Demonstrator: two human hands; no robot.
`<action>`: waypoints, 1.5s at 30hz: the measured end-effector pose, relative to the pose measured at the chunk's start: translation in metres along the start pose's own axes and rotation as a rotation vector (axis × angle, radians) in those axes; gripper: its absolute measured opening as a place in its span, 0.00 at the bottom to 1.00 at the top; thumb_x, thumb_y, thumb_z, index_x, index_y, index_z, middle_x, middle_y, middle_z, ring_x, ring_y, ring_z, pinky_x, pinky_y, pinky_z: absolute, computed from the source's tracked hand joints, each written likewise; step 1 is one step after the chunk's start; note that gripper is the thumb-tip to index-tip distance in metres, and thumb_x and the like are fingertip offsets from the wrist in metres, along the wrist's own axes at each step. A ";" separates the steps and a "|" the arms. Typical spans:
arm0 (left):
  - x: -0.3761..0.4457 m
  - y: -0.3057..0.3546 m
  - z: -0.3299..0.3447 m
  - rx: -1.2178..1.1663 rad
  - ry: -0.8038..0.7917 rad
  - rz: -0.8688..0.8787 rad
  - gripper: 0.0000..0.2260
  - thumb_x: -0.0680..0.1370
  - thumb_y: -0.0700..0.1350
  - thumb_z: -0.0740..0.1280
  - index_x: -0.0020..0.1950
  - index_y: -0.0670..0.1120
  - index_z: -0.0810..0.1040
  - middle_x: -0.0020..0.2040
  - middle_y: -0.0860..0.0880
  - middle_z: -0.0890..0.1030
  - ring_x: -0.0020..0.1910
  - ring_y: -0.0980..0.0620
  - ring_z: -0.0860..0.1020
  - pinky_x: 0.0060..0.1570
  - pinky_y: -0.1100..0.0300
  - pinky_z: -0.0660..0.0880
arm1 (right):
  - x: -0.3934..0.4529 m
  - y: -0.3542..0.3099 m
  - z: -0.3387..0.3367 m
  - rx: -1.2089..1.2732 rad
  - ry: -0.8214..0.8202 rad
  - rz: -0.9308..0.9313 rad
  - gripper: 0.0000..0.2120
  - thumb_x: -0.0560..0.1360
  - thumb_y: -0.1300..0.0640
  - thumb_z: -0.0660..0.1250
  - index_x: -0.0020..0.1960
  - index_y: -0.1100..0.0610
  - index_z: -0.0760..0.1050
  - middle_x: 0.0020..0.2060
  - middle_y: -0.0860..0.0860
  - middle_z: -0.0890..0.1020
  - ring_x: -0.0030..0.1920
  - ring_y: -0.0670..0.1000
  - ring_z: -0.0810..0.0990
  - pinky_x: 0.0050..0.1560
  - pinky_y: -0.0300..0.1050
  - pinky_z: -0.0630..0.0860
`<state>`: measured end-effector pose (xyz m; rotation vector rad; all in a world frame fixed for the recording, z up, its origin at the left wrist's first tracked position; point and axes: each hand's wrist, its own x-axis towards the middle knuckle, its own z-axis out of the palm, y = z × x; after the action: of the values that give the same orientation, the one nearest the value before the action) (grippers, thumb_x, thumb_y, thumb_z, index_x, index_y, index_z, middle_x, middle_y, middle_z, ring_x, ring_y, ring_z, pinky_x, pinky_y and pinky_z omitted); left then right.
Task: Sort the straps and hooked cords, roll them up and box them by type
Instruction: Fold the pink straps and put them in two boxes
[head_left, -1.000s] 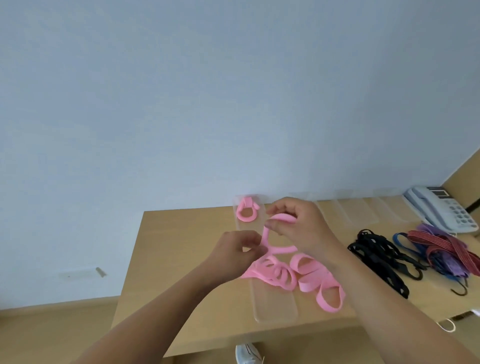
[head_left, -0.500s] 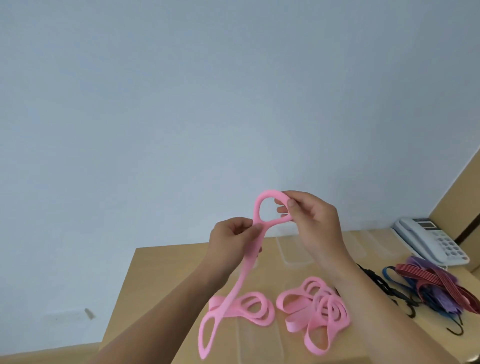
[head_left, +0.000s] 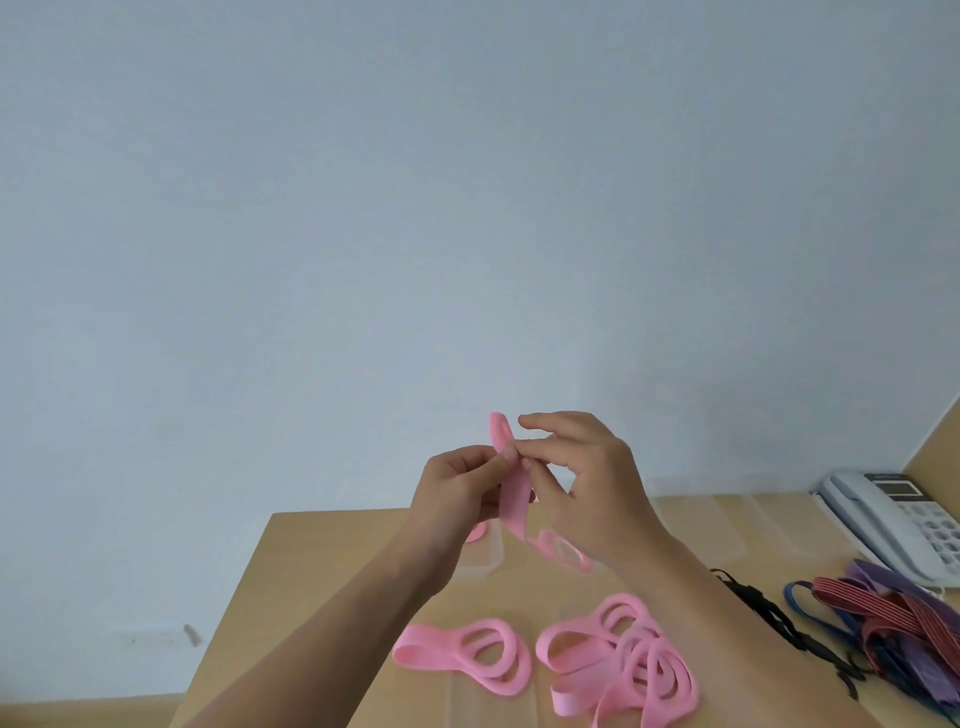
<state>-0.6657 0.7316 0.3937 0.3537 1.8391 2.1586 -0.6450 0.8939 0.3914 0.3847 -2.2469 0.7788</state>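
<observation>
Flat pink strap (head_left: 511, 488) pinched upright between left hand (head_left: 457, 493) and right hand (head_left: 587, 483), lower loop dangling; looped pink straps (head_left: 618, 660) heaped on near table (head_left: 311, 571)

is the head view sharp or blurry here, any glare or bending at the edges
Head view: light is soft and even, with no glare and only faint shadows on the table. The hands and the held pink strap look slightly motion-soft. The phone and cords at the right edge look stretched by the wide angle.
</observation>
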 end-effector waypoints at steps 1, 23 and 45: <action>0.001 -0.001 0.000 0.017 0.017 0.004 0.14 0.83 0.46 0.66 0.49 0.35 0.83 0.46 0.39 0.86 0.46 0.42 0.85 0.49 0.51 0.81 | 0.002 0.002 0.000 0.014 0.000 0.013 0.11 0.73 0.62 0.69 0.49 0.51 0.86 0.55 0.47 0.84 0.54 0.48 0.80 0.55 0.41 0.76; 0.019 -0.005 -0.007 0.149 0.059 -0.046 0.10 0.84 0.41 0.64 0.56 0.47 0.86 0.54 0.43 0.86 0.57 0.42 0.84 0.59 0.42 0.81 | 0.022 0.020 0.017 -0.085 -0.053 -0.010 0.05 0.71 0.63 0.74 0.45 0.55 0.84 0.39 0.47 0.76 0.36 0.47 0.74 0.36 0.37 0.70; 0.025 0.000 -0.028 0.010 0.009 -0.086 0.16 0.65 0.43 0.73 0.52 0.42 0.85 0.42 0.37 0.83 0.43 0.43 0.72 0.50 0.46 0.67 | 0.000 0.006 0.037 -0.028 -0.045 -0.042 0.08 0.73 0.58 0.69 0.45 0.46 0.84 0.47 0.46 0.77 0.46 0.49 0.76 0.41 0.40 0.74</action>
<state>-0.6986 0.7154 0.3894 0.2617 1.8359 2.0976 -0.6676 0.8749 0.3680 0.4391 -2.2820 0.7225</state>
